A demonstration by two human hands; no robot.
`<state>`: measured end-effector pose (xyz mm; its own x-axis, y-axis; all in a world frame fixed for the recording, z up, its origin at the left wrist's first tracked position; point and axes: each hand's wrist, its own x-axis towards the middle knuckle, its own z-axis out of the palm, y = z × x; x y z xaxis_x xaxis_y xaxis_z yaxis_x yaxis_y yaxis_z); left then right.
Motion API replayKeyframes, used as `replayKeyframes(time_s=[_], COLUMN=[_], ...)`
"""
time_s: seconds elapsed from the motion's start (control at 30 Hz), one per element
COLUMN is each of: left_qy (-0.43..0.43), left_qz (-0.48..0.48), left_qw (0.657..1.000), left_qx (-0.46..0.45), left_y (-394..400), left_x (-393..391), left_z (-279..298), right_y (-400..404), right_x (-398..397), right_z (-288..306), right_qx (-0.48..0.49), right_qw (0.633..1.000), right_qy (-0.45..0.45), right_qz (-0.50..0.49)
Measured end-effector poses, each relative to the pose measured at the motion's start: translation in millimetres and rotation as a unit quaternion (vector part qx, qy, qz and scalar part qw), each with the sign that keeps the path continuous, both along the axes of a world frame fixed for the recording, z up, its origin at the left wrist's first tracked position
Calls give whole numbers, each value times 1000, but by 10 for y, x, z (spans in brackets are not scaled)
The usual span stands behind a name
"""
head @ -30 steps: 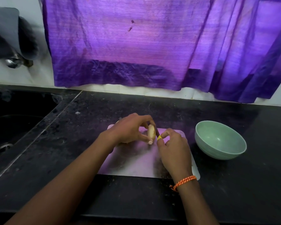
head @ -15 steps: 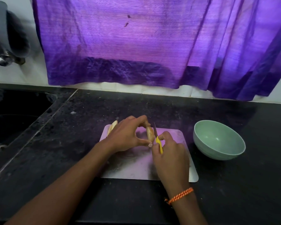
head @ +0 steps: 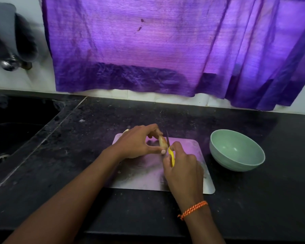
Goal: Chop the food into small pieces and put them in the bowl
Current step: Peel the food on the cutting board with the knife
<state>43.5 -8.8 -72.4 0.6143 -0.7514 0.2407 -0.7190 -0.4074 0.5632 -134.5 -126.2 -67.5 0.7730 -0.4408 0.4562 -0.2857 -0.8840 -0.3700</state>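
Note:
A pale, brown-skinned piece of food [head: 163,142] stands on the white cutting board [head: 192,173]. My left hand [head: 137,143] pinches it between thumb and fingers. My right hand [head: 182,170] grips a yellow-handled knife [head: 171,154]; its dark blade points away from me, right beside the food's right face. Another pale piece [head: 126,131] peeks out behind my left hand at the board's far left corner. The light green bowl [head: 236,150] sits to the right of the board, and nothing shows inside it.
The board lies on a black stone counter [head: 253,199]. A dark sink [head: 16,131] is sunk in at the left, with a tap [head: 9,64] on the wall above it. A purple curtain [head: 165,50] hangs behind the counter.
My right hand has drawn back toward me, so the yellow handle and the blade now show. My left hand keeps hold of the food. The view has shifted slightly.

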Motion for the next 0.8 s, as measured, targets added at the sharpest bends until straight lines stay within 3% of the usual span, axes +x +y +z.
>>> replayKeyframes(time_s=[0.8], left_qy=[26], left_qz=[3], left_qw=[999], left_qx=[-27], left_y=[-32], left_x=[22], left_z=[-65], right_y=[-6], right_x=[-130], right_z=[-85], right_qx=[-6], right_qw=[1000], right_qy=[-18], right_qz=[21])
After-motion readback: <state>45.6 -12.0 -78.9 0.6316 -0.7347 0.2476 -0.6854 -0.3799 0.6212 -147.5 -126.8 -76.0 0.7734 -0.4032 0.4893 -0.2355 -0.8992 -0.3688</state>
